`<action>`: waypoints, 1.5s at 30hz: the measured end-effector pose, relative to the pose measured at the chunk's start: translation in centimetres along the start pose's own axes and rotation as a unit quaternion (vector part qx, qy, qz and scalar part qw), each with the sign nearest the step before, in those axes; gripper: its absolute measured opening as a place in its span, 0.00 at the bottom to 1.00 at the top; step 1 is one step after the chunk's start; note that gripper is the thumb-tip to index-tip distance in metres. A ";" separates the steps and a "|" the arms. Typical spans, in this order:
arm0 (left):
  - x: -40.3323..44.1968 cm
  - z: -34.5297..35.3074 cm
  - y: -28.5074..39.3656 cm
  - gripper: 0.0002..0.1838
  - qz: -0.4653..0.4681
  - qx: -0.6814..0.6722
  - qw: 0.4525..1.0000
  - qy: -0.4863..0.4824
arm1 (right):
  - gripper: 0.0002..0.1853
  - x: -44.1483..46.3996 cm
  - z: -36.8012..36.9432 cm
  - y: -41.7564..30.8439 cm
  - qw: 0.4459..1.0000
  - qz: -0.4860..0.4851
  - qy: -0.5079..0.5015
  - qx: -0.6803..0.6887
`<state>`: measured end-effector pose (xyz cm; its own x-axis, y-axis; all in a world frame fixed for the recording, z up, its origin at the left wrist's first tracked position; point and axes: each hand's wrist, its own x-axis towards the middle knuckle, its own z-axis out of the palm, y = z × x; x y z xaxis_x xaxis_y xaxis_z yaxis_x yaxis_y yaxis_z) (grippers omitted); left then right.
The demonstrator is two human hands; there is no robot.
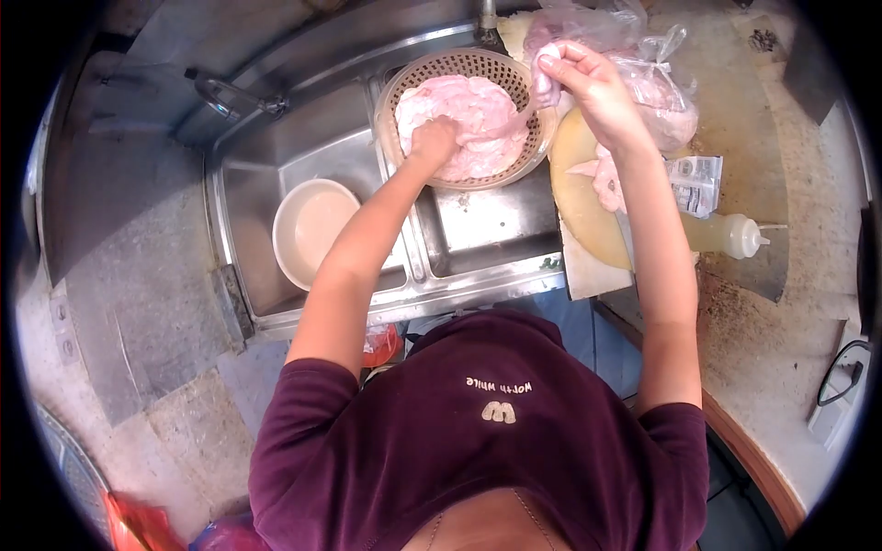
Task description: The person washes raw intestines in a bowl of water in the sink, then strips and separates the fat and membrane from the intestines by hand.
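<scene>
A colander [390,101] sits over the right sink basin, heaped with pale pink raw meat [482,115]. My left hand [435,142] presses into the left part of the heap, its fingers curled into the meat and partly hidden. Above the colander's right side, my right hand [593,87] pinches a limp strip of raw meat [544,90] between thumb and fingers. The strip hangs towards the heap; whether it is joined to the meat there I cannot tell. Beside the colander is a round yellowish board [574,197] with a small piece of raw meat [608,181] on it.
A pale round basin [312,230] stands in the left sink basin [253,197], near the faucet [230,96]. Clear plastic bags of meat [657,96] lie behind my right hand. A squeeze bottle [735,236] and a printed packet [695,184] lie right of my forearm.
</scene>
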<state>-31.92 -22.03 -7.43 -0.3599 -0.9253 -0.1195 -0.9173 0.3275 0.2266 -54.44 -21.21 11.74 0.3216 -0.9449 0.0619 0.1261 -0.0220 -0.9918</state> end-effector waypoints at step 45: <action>-1.7 -30.5 6.6 0.13 0.147 -0.578 0.795 0.110 | 0.13 -0.8 0.4 15.5 0.966 0.255 0.033 -0.036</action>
<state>-32.18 -24.15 23.75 -0.3756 -0.8934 0.2463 0.0159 0.2595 0.9656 -52.33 -20.69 -3.66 0.2634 -0.8576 -0.4418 -0.1000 0.4312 -0.8967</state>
